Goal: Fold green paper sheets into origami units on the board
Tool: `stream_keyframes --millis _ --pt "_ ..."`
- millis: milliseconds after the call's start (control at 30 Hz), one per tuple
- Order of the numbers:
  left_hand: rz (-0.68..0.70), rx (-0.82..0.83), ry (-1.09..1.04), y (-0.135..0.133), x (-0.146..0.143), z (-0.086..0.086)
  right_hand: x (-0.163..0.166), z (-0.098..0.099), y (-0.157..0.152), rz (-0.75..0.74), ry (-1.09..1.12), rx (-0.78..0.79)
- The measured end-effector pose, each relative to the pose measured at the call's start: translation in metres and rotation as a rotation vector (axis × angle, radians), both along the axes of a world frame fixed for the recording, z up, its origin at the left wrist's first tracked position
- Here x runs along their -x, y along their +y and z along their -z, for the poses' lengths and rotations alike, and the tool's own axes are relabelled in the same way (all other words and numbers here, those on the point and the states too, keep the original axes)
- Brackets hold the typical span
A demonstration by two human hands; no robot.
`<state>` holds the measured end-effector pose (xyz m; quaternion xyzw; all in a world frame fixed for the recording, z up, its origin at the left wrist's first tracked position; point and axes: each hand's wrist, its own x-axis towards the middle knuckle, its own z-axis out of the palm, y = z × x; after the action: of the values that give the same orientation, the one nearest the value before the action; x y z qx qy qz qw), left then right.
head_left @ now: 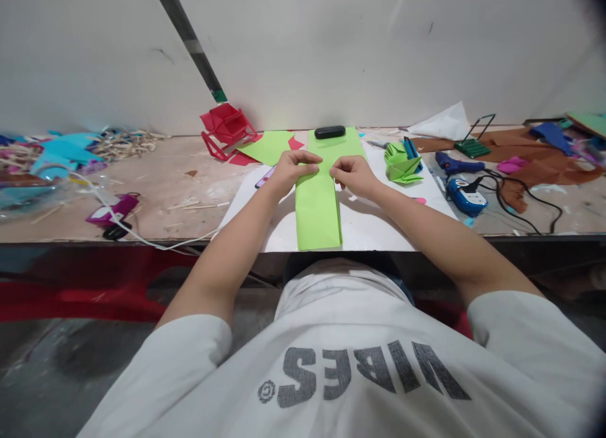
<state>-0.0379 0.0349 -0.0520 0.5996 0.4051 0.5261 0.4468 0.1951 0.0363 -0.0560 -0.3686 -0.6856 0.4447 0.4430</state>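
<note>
Across the flat white board (383, 231) lies a long strip of folded light-green paper (318, 214). Left hand (294, 171) and right hand (356, 174), fingers curled nearly closed, pinch its sides toward the far end; good work probably needs matched edges and even, gentle pressure.

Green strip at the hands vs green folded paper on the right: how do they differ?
The strip is long and mostly flat; the folded paper is bunched and pointed.
The strip is larger; the folded paper smaller.
The left hand and right hand are at the strip; neither touches the folded paper.
Both are light green.
</note>
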Motion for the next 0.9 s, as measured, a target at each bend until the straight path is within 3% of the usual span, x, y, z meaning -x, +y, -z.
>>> stream_keyframes --millis 167,333,567,900 --pt "0.020 -0.039 0.022 0.0042 0.0000 0.0040 0.0007 -0.0012 0.0003 -0.032 0.041 0.017" --pt "0.059 -0.066 0.018 0.0065 -0.0014 0.0061 -0.0010 -0.0003 -0.0047 -0.072 -0.071 0.024" --pt "0.019 -0.045 0.051 0.0067 0.0015 0.0035 -0.0003 0.0053 -0.0025 -0.092 -0.079 0.028" --pt "0.048 -0.117 0.068 0.0075 -0.0016 0.0075 0.0001 0.0063 0.0043 -0.029 -0.002 -0.036"
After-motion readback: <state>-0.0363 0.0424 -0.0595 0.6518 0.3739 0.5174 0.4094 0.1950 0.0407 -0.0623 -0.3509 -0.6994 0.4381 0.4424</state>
